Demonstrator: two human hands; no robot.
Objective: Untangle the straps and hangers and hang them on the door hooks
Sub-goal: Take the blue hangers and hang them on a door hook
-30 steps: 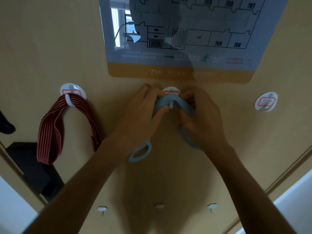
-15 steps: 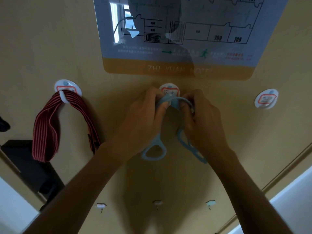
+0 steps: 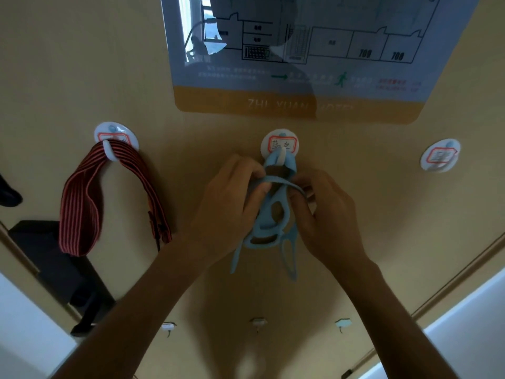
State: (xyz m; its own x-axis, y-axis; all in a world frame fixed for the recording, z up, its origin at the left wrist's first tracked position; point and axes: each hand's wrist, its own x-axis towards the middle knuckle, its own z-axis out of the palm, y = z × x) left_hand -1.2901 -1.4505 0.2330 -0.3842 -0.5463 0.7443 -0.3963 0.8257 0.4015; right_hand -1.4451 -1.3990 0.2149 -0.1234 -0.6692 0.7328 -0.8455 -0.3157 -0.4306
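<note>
On tan door (image 3: 82, 64): hooks, hotel floor plan (image 3: 300, 50).

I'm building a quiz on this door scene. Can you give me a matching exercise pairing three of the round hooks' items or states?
Column 1:
1. left round white door hook
2. middle round white door hook
3. right round white door hook

Column 2:
A. nothing hanging on it
B. red striped fabric strap draped over it
C. light blue rubbery strap looped on it, left hand and right hand gripping the strap

Pairs: 1-B, 2-C, 3-A
</note>
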